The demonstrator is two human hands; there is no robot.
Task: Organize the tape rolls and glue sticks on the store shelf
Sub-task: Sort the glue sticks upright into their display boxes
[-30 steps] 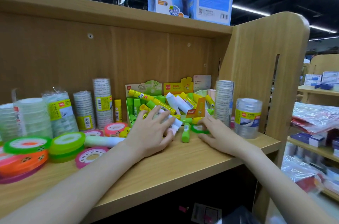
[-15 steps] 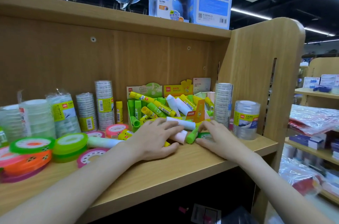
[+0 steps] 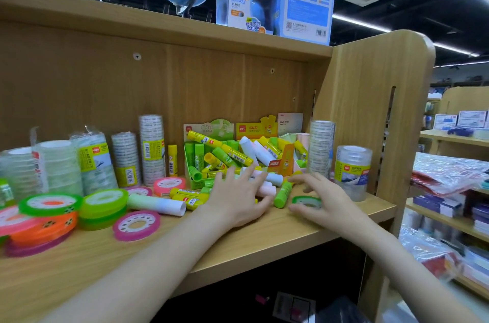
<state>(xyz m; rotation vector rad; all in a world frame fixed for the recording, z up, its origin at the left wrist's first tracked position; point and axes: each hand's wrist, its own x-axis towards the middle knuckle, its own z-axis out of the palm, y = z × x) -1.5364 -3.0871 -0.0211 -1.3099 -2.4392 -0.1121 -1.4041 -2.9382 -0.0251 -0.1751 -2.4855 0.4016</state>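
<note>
On the wooden shelf [image 3: 264,246], seen from the head camera, both hands reach into a spill of glue sticks in front of two display boxes. Left hand [image 3: 235,203] lies palm down with fingers spread and nearly straight, resting on a heap of loose sticks, its fingertips over a pale pink glue stick [image 3: 266,187]; it grips nothing. Right hand [image 3: 325,201] hovers low with fingers spread and lightly bent, thumb and fingers on either side of a green tape ring [image 3: 307,201] lying flat on the board; whether it pinches the ring I cannot tell. Between the hands a green glue stick [image 3: 283,194] lies tilted on the shelf. Behind them the green display box [image 3: 209,128] and yellow display box [image 3: 254,129] overflow with yellow, green and white sticks. Clear tape stacks [image 3: 152,148] stand upright toward the back left, and another clear tape roll pack [image 3: 352,172] stands just right of the right hand. Flat coloured tape rolls [image 3: 103,206] lie at the left front, beside a long pale green stick [image 3: 156,205].
</note>
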